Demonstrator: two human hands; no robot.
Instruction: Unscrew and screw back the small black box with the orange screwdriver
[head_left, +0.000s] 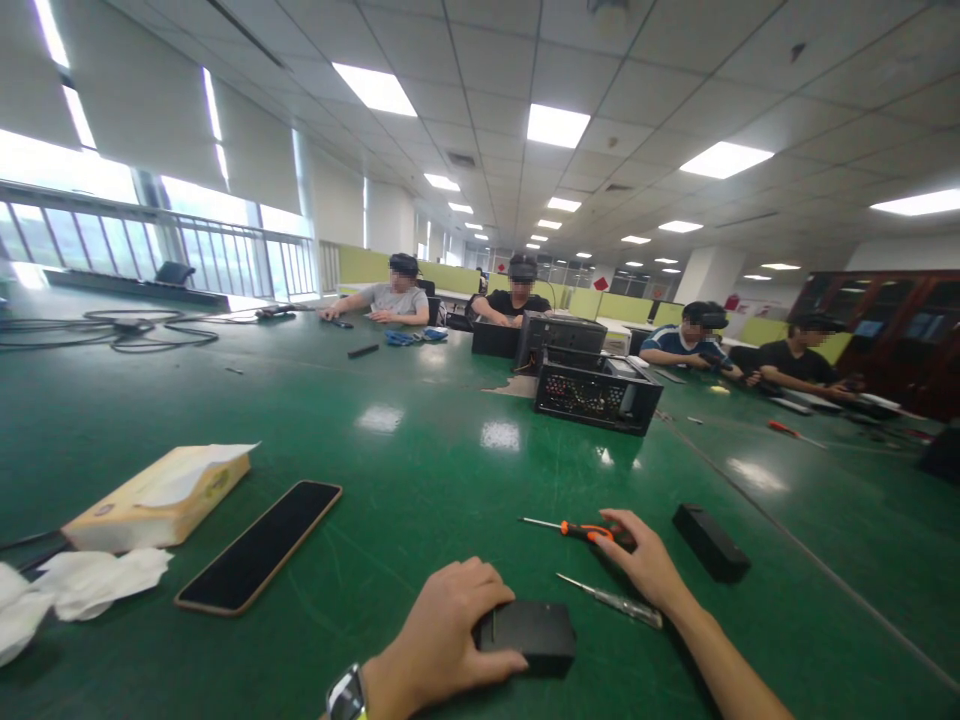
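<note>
My left hand (442, 625) rests on the green table with its fingers and thumb wrapped round one end of a small black box (529, 635). My right hand (645, 565) reaches forward and its fingers close on the orange-and-black handle of a screwdriver (574, 529) that lies flat, shaft pointing left. A second, silvery screwdriver (611, 600) lies on the table just under my right wrist. Another small black box (710, 542) sits to the right of my right hand, untouched.
A dark phone (260, 545) lies face up at the left, beside a tissue box (159, 497) and crumpled tissues (82, 583). Black computer cases (596, 393) stand mid-table. Several seated people work at the far side. Cables (112, 330) lie far left.
</note>
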